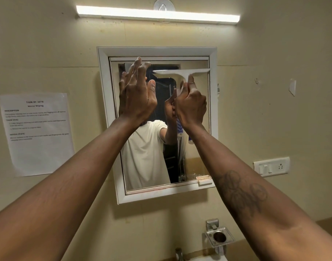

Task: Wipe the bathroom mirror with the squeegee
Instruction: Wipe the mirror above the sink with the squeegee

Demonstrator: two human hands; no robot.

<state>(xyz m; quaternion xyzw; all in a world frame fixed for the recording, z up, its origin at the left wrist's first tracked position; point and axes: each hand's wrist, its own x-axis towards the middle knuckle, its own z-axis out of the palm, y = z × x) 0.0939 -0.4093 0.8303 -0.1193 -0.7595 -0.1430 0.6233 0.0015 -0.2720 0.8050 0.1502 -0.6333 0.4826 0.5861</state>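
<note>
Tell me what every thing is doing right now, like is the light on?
Tube light: on, glowing.
Mirror: shut in its white frame, streaky near the bottom.
Squeegee: blade up high against the glass, level.
Right hand: grip closed on the squeegee handle.
Left hand: open, fingers spread, holding nothing.
Paper sheet: stuck flat on the wall.
Metal holder: empty.

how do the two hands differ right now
The right hand is closed in a grip on the handle of the white squeegee, while the left hand is open and holds nothing. The left hand's fingers are stretched up by the mirror's top left corner; the right hand's fingers are curled. The right forearm bears a tattoo, the left none visible. Both are bare and raised at the mirror.
</note>
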